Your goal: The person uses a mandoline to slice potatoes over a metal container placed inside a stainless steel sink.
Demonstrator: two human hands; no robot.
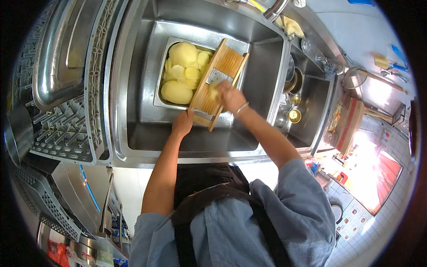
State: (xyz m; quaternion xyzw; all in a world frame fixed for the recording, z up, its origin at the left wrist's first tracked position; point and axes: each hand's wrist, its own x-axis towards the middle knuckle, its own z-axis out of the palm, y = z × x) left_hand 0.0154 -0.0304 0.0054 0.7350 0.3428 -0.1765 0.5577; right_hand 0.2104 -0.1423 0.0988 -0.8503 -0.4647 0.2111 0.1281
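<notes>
A wooden mandoline slicer (pixel 228 61) with a metal blade plate (pixel 217 75) lies at a slant across the right side of a steel pan (pixel 158 89). My left hand (pixel 183 123) grips the slicer's near left edge. On the slicer's board, just below the blade plate, my right hand (pixel 229 96) holds a peeled potato piece (pixel 213 90); both are slightly blurred. Inside the pan, two large peeled potatoes (pixel 177 92) sit among many thin potato slices (pixel 192 73). The slicer hides the pan's right part.
The pan stands in a deep steel sink basin (pixel 140 130). A second basin (pixel 308 123) to the right holds bowls (pixel 294 81) and small dishes. A faucet (pixel 276 10) and a yellow cloth (pixel 291 26) are at the back. Plastic dish racks (pixel 63 133) with a steel pan flank the left.
</notes>
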